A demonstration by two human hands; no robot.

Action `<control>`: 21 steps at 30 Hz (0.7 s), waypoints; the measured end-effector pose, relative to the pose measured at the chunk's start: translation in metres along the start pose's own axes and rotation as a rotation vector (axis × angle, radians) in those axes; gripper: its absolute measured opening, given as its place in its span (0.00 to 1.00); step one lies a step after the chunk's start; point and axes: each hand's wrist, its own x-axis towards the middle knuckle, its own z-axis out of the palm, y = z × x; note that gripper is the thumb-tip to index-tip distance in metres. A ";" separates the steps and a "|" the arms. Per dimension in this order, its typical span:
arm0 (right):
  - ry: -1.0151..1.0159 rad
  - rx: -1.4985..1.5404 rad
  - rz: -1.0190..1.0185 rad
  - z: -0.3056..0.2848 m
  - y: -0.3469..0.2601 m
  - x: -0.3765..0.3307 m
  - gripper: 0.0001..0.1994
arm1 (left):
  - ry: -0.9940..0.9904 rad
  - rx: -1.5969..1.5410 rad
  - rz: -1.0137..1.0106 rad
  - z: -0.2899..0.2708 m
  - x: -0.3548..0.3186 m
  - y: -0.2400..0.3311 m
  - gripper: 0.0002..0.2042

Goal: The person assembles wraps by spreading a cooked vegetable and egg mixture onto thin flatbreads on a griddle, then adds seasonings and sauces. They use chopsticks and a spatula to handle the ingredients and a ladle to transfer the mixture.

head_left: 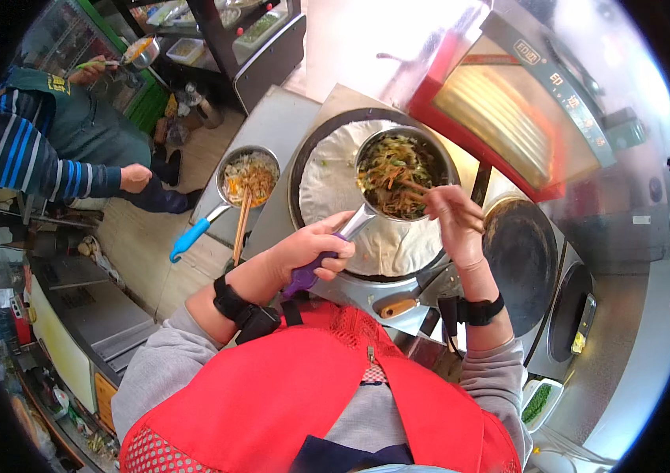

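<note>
My left hand [317,251] is closed around the purple handle of a metal saucepan [359,221], holding it above a round griddle [297,183]. Shredded vegetables [391,173], green with bits of orange, fill the saucepan. In the fingers of my right hand [458,222] are brown chopsticks [420,191], their tips down among the vegetables. Under the saucepan, a thin pale sheet of dough [327,177] covers most of the griddle. A spatula with a wooden handle [399,307] lies at the griddle's near edge.
Left of the griddle stands a blue-handled saucepan [223,206] of food with chopsticks [242,225] in it. A dark round griddle [520,260] is at right, below a red-framed heater [500,102]. At left, a person in a striped sleeve [43,169] holds another pan [142,54].
</note>
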 end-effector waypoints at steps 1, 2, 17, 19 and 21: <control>0.054 0.029 0.117 -0.012 -0.016 -0.009 0.04 | 0.026 0.025 -0.004 0.000 -0.004 0.005 0.33; 0.073 0.051 0.102 -0.020 -0.028 -0.019 0.04 | 0.078 0.043 -0.027 -0.001 -0.006 0.010 0.33; 0.822 1.176 0.743 0.023 0.060 0.010 0.10 | 0.334 0.612 0.599 -0.014 0.088 -0.066 0.37; 0.806 1.005 0.692 0.005 0.057 0.031 0.10 | 0.356 0.591 0.590 -0.014 0.085 -0.069 0.37; 0.804 0.868 0.670 -0.013 0.046 0.054 0.11 | 0.354 0.617 0.561 -0.012 0.078 -0.068 0.37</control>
